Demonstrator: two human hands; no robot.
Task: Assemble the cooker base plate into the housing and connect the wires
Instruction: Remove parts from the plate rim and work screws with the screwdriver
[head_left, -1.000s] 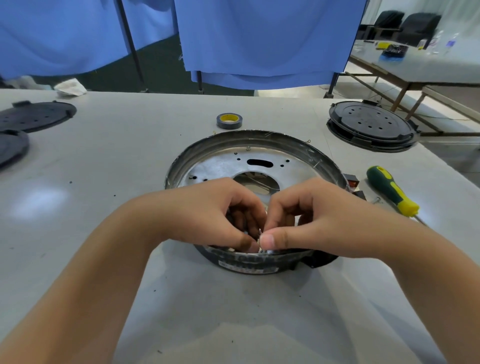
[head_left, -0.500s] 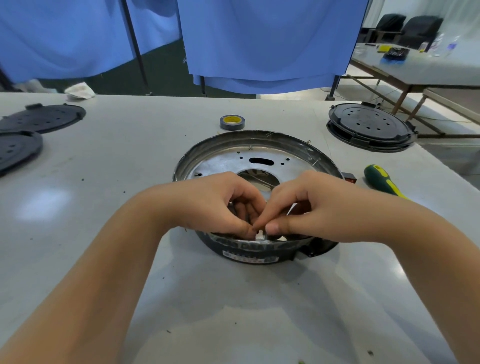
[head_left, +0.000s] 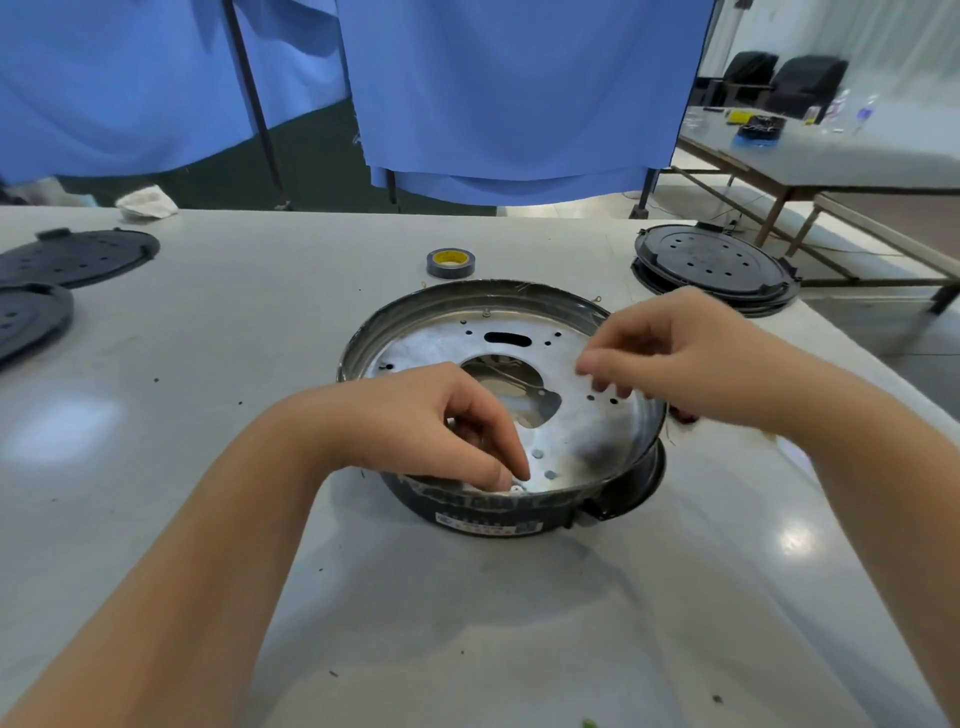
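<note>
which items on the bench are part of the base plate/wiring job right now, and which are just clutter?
In use: base plate, housing, left hand, right hand.

Lying about: tape roll, black discs, stacked black lids, crumpled rag.

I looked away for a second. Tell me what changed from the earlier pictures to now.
The right hand left the near rim, where both hands were pinching together, and lifted up and to the right over the base plate, fingers loosely curled. The left hand stayed at the near rim, fingertips still down. The housing and tape roll stayed put.
</note>
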